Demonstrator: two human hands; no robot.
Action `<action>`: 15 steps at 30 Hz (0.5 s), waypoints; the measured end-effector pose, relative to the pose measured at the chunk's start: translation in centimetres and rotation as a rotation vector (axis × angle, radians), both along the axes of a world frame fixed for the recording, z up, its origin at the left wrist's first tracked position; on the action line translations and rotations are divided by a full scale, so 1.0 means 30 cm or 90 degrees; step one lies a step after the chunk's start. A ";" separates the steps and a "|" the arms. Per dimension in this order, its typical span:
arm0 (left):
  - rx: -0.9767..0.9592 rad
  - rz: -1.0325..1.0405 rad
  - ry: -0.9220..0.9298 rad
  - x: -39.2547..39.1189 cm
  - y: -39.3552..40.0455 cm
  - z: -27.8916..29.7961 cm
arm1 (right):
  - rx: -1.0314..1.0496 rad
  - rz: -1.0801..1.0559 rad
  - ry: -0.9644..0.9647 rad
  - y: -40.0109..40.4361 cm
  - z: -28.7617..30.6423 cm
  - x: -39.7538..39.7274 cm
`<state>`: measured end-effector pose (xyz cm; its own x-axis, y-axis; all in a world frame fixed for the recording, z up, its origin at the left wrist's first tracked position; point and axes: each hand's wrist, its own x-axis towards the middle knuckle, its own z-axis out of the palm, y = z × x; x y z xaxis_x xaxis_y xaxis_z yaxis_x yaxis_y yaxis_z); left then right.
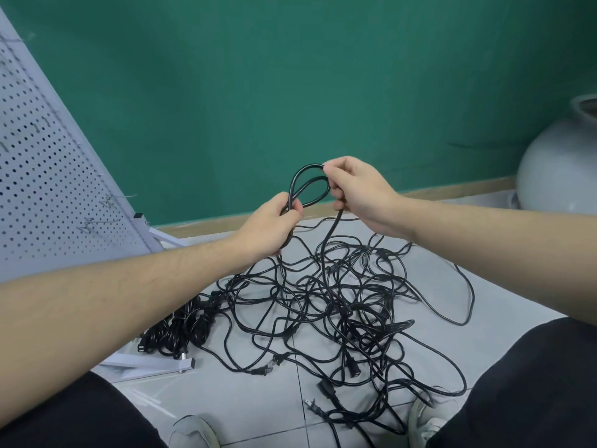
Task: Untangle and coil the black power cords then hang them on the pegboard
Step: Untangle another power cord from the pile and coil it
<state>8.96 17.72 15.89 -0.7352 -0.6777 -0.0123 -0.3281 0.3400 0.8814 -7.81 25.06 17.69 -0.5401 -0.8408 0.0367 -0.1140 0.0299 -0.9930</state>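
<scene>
Left hand (270, 226) gripping the gathered base of a small coil (308, 189), fingers curled round the strands. Right hand (355, 195) pinching the top of the newest loop between thumb and fingertips, lower fingers hooked on the trailing cord (326, 250). Coil held between both hands, two loops showing, possibly more bunched inside the left palm, hard to tell from this angle. Trailing cord dropping straight below the right hand into the tangled pile (339, 312) on the floor, well under both hands. Main risk: feed line crossing several other cords down there, so pulling more length likely lifts the whole pile or cinches a knot tighter. Second risk: loops small and springy, loose left grip means coil popping open. Third: twist building per wrap if cord not rolled between right fingertips, giving a figure-eight instead of flat loops. Plug ends (265, 370) scattered in the pile nearest the body, likely to snag when dragged through. A darker bundle (181, 331) below the left forearm, looking already gathered, close enough to get caught up again. Pegboard (48, 176) standing left of the left hand, hooks (87, 223) on it carrying nothing, so hanging not yet started.
</scene>
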 end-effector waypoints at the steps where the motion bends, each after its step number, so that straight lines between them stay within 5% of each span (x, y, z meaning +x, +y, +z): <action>1: 0.024 -0.005 0.024 -0.001 0.003 0.002 | -0.008 -0.018 0.044 0.004 0.000 -0.002; 5: 0.102 -0.039 0.090 -0.006 0.018 0.002 | -0.001 -0.048 0.077 0.013 -0.009 -0.009; 9: 0.211 -0.095 0.075 0.007 0.017 -0.005 | 0.084 0.026 -0.092 0.025 -0.006 -0.004; 15: 0.268 -0.115 0.041 0.018 0.022 0.007 | 0.032 0.062 -0.276 0.015 0.009 0.047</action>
